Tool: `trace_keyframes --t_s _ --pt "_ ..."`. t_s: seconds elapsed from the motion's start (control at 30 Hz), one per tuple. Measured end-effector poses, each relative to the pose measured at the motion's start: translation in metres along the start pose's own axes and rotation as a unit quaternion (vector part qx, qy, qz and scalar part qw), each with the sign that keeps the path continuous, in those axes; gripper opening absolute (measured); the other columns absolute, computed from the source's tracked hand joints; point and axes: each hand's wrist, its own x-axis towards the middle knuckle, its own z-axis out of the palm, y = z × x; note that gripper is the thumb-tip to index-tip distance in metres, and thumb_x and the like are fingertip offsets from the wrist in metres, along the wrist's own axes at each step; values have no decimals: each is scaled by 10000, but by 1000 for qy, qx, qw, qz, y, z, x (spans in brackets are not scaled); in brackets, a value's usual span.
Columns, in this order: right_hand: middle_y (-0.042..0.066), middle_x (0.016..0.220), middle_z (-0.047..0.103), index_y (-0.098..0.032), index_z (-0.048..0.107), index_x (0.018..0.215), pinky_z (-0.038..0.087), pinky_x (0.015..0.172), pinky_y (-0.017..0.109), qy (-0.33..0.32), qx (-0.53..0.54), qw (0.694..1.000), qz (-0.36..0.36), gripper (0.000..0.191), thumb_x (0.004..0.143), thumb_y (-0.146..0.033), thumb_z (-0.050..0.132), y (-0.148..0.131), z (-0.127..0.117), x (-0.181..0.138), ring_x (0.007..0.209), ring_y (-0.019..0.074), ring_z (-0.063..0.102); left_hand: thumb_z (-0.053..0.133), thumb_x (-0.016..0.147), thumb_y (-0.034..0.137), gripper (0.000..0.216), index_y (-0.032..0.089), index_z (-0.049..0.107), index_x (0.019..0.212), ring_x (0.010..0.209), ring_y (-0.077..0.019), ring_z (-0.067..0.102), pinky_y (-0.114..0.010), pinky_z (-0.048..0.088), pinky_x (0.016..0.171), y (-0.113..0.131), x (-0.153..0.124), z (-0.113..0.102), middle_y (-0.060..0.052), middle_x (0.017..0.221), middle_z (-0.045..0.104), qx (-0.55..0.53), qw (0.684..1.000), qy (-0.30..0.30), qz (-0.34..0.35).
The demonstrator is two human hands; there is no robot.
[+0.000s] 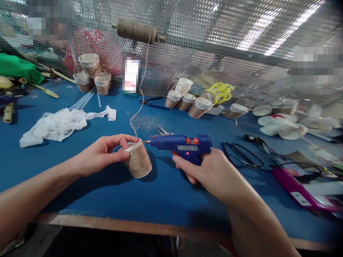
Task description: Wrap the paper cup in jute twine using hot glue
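Between the thumb and fingers of my left hand [111,151] is a small paper cup [139,160] wrapped in brown twine, tilted with its white rim up. From that rim a loose strand of twine [143,96] climbs to a twine spool [136,31] on the mesh wall. My right hand [207,169] is closed round the handle of a blue glue gun [178,144] with a small red light on. Its metal nozzle points left and is at the cup's rim; whether it touches I cannot tell.
White lace ribbon [59,125] lies at the left. Twine-wrapped baskets [102,82] stand at the back, near pliers [155,103] and scissors [163,131]. To the right are black cables [241,155] and a purple power strip [297,189]. The blue table's wooden edge [107,223] runs in front.
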Motion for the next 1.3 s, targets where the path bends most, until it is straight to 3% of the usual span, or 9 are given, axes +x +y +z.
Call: trace_keyframes --t_s 0.73,1.3 --pt "0 388 518 -239 408 371 410 444 276 -22 -22 999 17 470 772 -457 521 6 -4 1 418 144 522 568 813 208 146 144 516 693 1130 -229 488 -343 373 899 1 0 -1 -71 1280 512 12 1000 -7 -2" --pt "-24 389 505 -240 397 417 408 437 253 -25 -1 1000 12 406 762 -410 528 1 0 -1 411 131 508 579 807 216 166 141 504 679 1149 -235 467 -358 352 912 0 -1 -1 -74 1254 524 5 1000 -6 -1"
